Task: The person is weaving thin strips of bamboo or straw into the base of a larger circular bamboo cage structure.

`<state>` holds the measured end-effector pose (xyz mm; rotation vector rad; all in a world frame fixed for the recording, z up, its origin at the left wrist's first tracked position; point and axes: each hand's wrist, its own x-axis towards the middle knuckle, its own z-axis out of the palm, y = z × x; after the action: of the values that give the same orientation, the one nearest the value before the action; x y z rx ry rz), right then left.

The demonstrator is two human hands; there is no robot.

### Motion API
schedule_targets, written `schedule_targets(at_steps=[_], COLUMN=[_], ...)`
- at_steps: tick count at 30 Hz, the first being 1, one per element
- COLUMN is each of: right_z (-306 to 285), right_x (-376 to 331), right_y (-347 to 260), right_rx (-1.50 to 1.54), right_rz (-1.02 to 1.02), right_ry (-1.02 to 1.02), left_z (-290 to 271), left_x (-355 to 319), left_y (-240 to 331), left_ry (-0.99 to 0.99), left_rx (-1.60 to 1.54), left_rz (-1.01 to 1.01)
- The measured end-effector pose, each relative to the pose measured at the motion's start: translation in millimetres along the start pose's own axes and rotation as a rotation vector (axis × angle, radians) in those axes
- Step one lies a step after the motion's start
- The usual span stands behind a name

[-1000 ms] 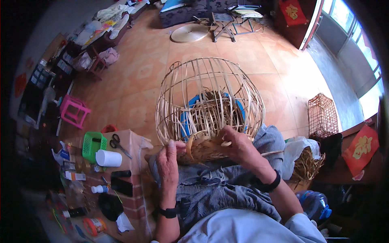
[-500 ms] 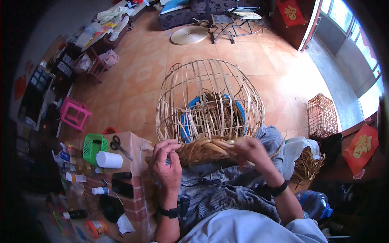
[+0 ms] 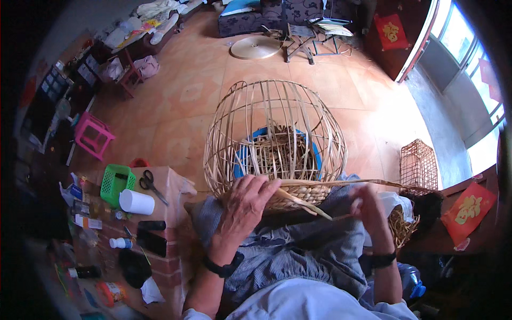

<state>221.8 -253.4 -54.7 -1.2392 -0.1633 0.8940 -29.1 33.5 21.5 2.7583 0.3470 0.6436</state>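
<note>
A round open-ribbed bamboo basket frame (image 3: 274,133) rests on my lap, its lower band woven tight. My left hand (image 3: 244,207) presses on the woven rim at the near left, fingers spread over it. My right hand (image 3: 369,205) is out to the right, pinching a long thin bamboo strip (image 3: 349,185) that runs back along the rim to the weave. A loose strip end (image 3: 306,205) sticks out between the hands. Both wrists wear dark bands.
A low brick-sided table (image 3: 160,224) on my left holds a green basket (image 3: 116,183), scissors (image 3: 150,183), a white cup (image 3: 136,202) and small bottles. A pink stool (image 3: 92,135) stands further left. A small wicker cage (image 3: 418,164) and a bundle of strips (image 3: 402,224) sit at my right.
My right hand has drawn away to the right, pulling the strip out long. My left hand has moved up onto the woven rim.
</note>
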Motion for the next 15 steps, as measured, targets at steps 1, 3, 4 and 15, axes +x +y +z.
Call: schedule_targets(at_steps=[1, 3, 4, 15], right_z=[14, 43, 70, 166], right_x=[-13, -25, -29, 40], right_y=[-13, 0, 3, -18], right_rx=[-0.252, -0.468, -0.646, -1.521], right_rz=[0.067, -0.042, -0.197, -1.018], right_ry=[-0.171, -0.046, -0.006, -0.36], left_z=[0, 5, 7, 14], left_x=[1, 5, 6, 5], left_y=[-2, -1, -1, -16], left_ry=[-0.024, -0.03, -0.045, -0.156], left_rx=[0.027, 0.076, 0.089, -0.16], left_rz=[-0.006, 0.025, 0.035, -0.246])
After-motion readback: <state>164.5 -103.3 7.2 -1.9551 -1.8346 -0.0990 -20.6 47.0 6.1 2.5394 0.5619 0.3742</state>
